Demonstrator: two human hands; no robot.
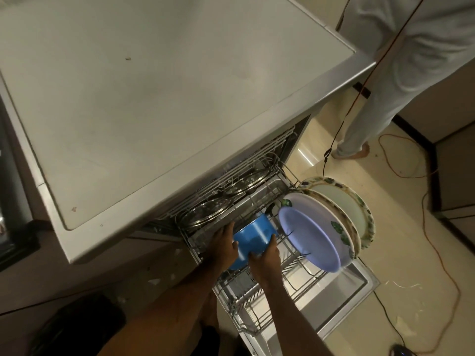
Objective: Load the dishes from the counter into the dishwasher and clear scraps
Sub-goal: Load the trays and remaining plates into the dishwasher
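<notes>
The left hand (224, 244) and the right hand (264, 255) hold the blue bowl (254, 231) between them, fingers curled on its sides, probably to guide it tilted into the lower rack (300, 276) under the hands. Right of the right hand, three plates (308, 240) stand on edge in the tines.

Upright plates (311, 237) block the right end of the lower rack (304, 277); its near wires seem free.

Glossy cream floor (401, 268), orange cable (437, 253) trailing; dim warm light.
</notes>
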